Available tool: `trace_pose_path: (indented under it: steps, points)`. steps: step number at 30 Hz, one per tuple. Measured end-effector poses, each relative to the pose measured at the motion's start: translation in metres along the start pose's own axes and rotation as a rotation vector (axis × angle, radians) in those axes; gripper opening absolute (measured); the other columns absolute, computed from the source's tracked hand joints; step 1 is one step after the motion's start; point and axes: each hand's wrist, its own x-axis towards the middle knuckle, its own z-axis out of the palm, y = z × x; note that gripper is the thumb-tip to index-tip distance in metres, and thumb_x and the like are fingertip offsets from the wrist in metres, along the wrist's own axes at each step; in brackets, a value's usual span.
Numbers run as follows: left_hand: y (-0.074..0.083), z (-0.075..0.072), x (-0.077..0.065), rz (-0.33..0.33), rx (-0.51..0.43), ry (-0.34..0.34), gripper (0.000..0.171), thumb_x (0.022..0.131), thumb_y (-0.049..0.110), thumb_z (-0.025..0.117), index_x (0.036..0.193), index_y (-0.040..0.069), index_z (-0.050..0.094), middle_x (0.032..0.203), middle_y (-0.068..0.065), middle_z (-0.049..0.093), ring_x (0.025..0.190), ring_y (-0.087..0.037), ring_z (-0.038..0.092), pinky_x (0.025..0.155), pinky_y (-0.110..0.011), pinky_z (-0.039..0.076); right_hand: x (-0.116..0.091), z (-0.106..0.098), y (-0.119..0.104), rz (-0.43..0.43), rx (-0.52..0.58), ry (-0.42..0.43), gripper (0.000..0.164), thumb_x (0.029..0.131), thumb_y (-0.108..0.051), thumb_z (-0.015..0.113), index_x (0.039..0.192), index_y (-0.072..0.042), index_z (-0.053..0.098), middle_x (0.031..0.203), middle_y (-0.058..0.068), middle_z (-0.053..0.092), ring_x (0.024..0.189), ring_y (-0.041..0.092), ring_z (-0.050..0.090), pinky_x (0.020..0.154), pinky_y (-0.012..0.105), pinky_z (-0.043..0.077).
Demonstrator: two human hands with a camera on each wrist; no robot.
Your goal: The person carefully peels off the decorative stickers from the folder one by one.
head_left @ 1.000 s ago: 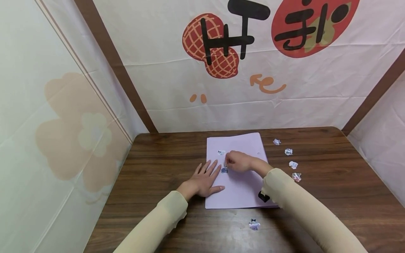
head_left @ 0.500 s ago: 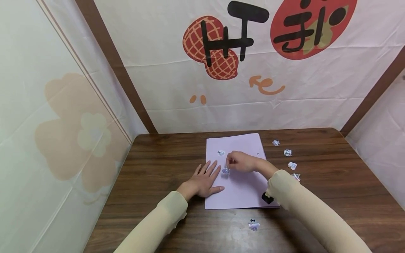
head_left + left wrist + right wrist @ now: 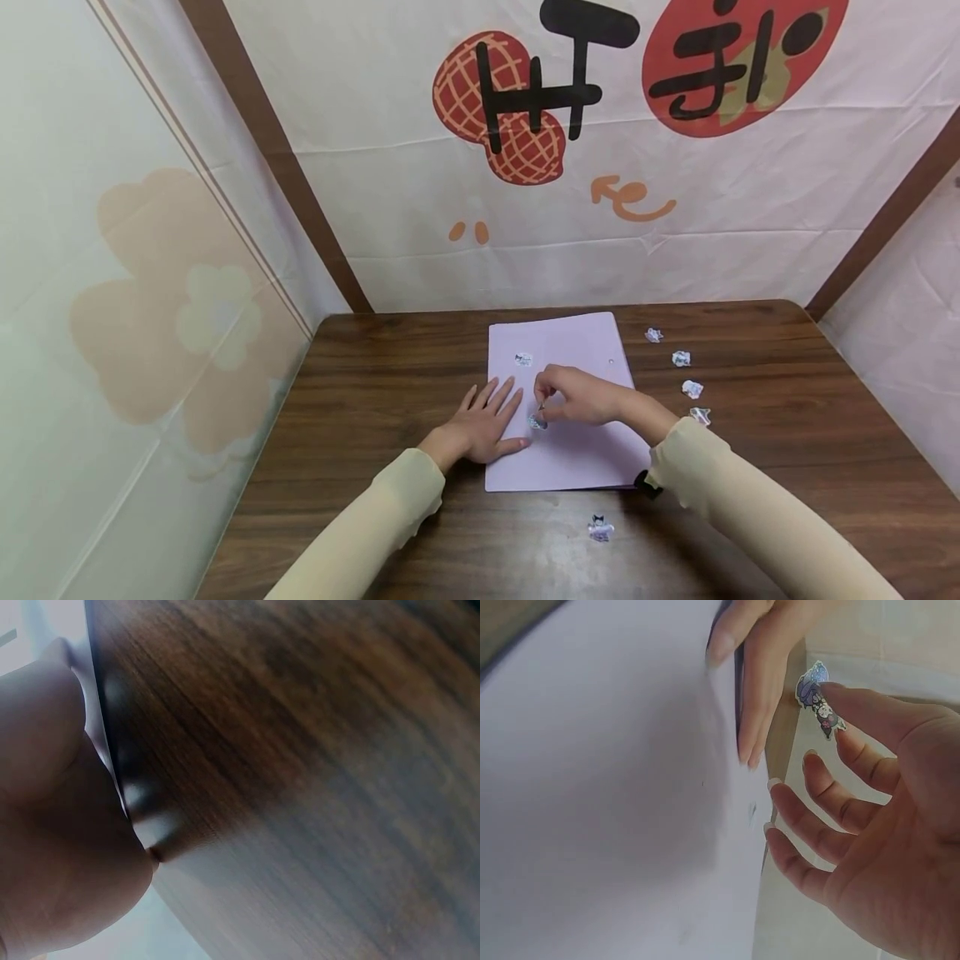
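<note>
My right hand pinches a small shiny sticker between thumb and index finger, its other fingers loosely bent. The sticker has a blue-purple and black cartoon figure, and in the right wrist view it stands off the surface. Beneath is a lilac folder, lying on the wooden table. My left hand rests with spread fingers on the folder's left edge, and in the left wrist view only part of it shows beside the table. Another sticker lies on the upper left of the folder, above the left fingertips.
Several loose stickers form a column on the table, right of the folder. One more sticker lies in front of the folder's near edge. A small black device sits at the right cuff. A printed cloth hangs behind the table.
My right hand has drawn slightly toward me and to the right with the pinched sticker, which has changed its tilt. My left hand stays in place.
</note>
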Motion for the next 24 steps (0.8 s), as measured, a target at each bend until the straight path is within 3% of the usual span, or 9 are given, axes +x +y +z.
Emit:
trace_pose_path:
  steps: [11,24]
  points:
    - [-0.005,0.004,0.005,0.021,0.012,-0.006,0.091,0.100,0.072,0.035,0.166,0.020,0.002,0.172,-0.002,-0.014,0.158,-0.028,-0.013,0.124,-0.059,-0.001,-0.018,0.022,-0.032,-0.081,-0.013,-0.085,0.013,0.094,-0.021,0.076,0.094,-0.016,0.064,0.103,-0.004,0.059,0.104,0.027,0.060,0.092,0.038,0.049]
    - [-0.003,0.002,0.001,0.036,0.047,0.010,0.085,0.104,0.059,0.043,0.166,0.016,0.004,0.173,-0.007,-0.010,0.158,-0.031,-0.010,0.124,-0.060,0.000,-0.024,0.056,-0.048,-0.129,-0.211,-0.144,0.018,0.091,-0.032,0.077,0.095,-0.021,0.064,0.106,-0.010,0.057,0.102,0.011,0.056,0.089,0.035,0.047]
